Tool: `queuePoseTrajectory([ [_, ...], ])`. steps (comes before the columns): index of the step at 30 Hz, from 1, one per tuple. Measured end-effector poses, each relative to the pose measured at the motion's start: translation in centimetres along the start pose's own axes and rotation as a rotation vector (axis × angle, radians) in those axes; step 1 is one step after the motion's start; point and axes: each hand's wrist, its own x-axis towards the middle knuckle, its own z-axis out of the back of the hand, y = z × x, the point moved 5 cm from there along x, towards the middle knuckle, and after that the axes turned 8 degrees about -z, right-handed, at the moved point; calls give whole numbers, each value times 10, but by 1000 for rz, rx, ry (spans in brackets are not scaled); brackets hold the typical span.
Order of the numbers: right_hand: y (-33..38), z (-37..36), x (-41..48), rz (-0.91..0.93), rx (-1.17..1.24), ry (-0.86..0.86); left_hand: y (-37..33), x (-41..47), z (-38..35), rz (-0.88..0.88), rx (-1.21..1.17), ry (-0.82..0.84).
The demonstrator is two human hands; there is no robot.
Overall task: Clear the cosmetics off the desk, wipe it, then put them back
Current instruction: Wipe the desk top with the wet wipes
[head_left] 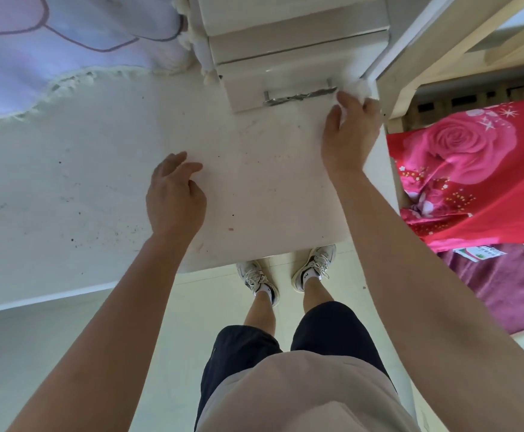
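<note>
A white tabletop (98,182) is seen from above, marked with dark specks and faint smudges across its surface. A white wad (359,88), of tissue or cloth, is held at the far right corner of the tabletop, just beside the right end of a metal handle (298,96). The wad is gripped by the right hand (349,135), whose fingers are curled over it while the thumb is set apart to the left. The handle is fixed to the front of a small white drawer unit (285,73), which is set on the back of the tabletop.

The left hand (174,194) is held over the middle of the tabletop, well apart from the wad, with its fingers loosely bent and slightly spread and nothing held in it; whether the surface is touched by it cannot be told.

A pale cloth with purple outlines (51,42) and a fringed edge is draped over the far left of the tabletop. A red bed cover printed with a rose (472,169) is seen to the right. Two light sneakers (315,266) are seen on the floor below the near edge.
</note>
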Motion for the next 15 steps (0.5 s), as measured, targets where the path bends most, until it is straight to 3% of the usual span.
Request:
queuePoseTrajectory([
  [3, 14, -20, -11, 0, -80, -43, 14, 2, 3, 37, 75, 73],
  [5, 34, -38, -35, 153, -91, 13, 18, 2, 3, 58, 85, 105],
  [8, 73, -61, -86, 510, -122, 234, 16, 1, 2, 25, 97, 107],
  [10, 85, -66, -103, 610, -115, 417, 16, 1, -1, 15, 110, 90],
  [12, 79, -55, -93, 549, -15, 394, 16, 1, -4, 15, 122, 86],
  [15, 36, -21, -45, 229, 50, 144, 14, 0, -7, 8, 151, 93],
])
